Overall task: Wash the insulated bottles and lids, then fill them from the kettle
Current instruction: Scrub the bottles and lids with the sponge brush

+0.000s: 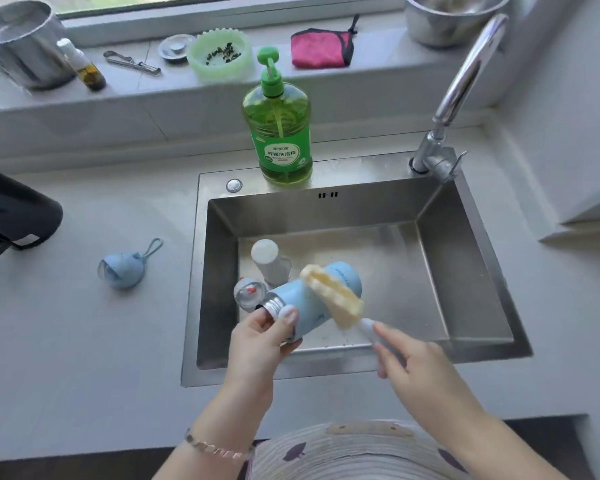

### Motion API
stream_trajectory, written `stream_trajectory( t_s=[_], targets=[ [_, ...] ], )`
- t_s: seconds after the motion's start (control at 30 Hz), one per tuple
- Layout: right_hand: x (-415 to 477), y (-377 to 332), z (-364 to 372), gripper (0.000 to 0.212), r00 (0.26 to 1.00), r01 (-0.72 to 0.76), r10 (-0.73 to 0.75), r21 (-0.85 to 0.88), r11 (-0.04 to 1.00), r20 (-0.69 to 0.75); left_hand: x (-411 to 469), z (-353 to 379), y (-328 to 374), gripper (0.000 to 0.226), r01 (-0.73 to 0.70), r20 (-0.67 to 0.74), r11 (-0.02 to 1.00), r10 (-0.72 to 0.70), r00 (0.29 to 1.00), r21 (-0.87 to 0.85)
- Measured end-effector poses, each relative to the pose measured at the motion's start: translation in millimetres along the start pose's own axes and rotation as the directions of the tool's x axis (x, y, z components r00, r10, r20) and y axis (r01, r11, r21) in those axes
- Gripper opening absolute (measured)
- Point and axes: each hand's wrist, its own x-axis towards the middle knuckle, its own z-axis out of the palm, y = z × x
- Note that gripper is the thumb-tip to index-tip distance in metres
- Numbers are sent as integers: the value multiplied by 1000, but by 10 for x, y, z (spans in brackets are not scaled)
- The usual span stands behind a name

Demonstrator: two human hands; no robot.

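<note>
- two hands are over the sink point(465, 271).
- left hand point(260, 336) has its grip curled round the tipped blue bottle point(312, 299), near the sink's front edge.
- right hand point(420, 362) holds the sponge brush point(333, 296) in its grip, sponge on the bottle.
- blue lid point(122, 270) lies on the worktop point(84, 341), left of the sink.

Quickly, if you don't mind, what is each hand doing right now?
Left hand: grips the blue bottle near its neck.
Right hand: holds the sponge brush by its handle.
</note>
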Motion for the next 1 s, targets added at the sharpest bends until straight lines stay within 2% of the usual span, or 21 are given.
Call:
stream_trajectory(
  t_s=[0.07, 0.2, 0.27, 0.33, 0.37, 0.47, 0.5, 0.63, 0.7, 0.77, 0.83, 0.9, 0.93, 1.0],
  targets=[
    [-99, -9, 9, 33, 999, 38, -36, -45, 998, 39, -38, 61, -32, 21, -15, 6, 1000, 15, 1000, 3],
    [96, 202, -214, 35, 981, -145, 147, 25, 989, -128, -107, 77, -36, 17, -100, 48, 994, 98, 994, 38],
    [25, 133, -191, 33, 994, -71, 75, 56, 996, -78, -140, 100, -45, 20, -164, 76, 983, 158, 985, 84],
    [-125, -25, -101, 28, 999, 23, -28, 113, 993, 40, -162, 107, -56, 20, -220, 96, 967, 209, 973, 130],
    [-112, -25, -114, 28, 998, 15, -24, 142, 990, 59, -173, 101, -54, 20, -244, 107, 959, 230, 967, 142],
    [169, 143, -275, 35, 986, -149, 162, 230, 962, -39, -197, 82, -43, 23, -328, 157, 923, 300, 941, 202],
    [186, 140, -298, 34, 984, -163, 176, 230, 959, -39, -208, 89, -36, 23, -343, 174, 915, 310, 935, 213],
    [-28, -141, -210, 24, 993, 17, -40, 191, 981, 115, -227, 101, -11, 11, -365, 222, 914, 324, 920, 178],
    [127, -28, -321, 27, 998, -56, 47, 212, 976, 45, -232, 85, 4, 13, -379, 233, 909, 336, 913, 174],
    [280, 71, -454, 31, 983, -153, 166, 151, 977, -77, -237, 64, 28, 17, -398, 238, 896, 351, 906, 196],
    [213, 42, -433, 30, 988, -67, 76, 77, 995, -132, -216, 59, 49, 12, -384, 211, 903, 344, 915, 193],
    [2, -118, -285, 31, 991, 113, -111, 19, 993, -76, -187, 74, 75, 12, -301, 142, 942, 281, 949, 150],
    [-60, -147, -238, 31, 987, 148, -149, -13, 989, -56, -177, 90, 96, 13, -244, 110, 964, 233, 966, 107],
    [54, -16, -269, 33, 988, 70, -76, -47, 996, -138, -163, 132, 148, 12, -152, 89, 988, 150, 985, 19]
  ],
)
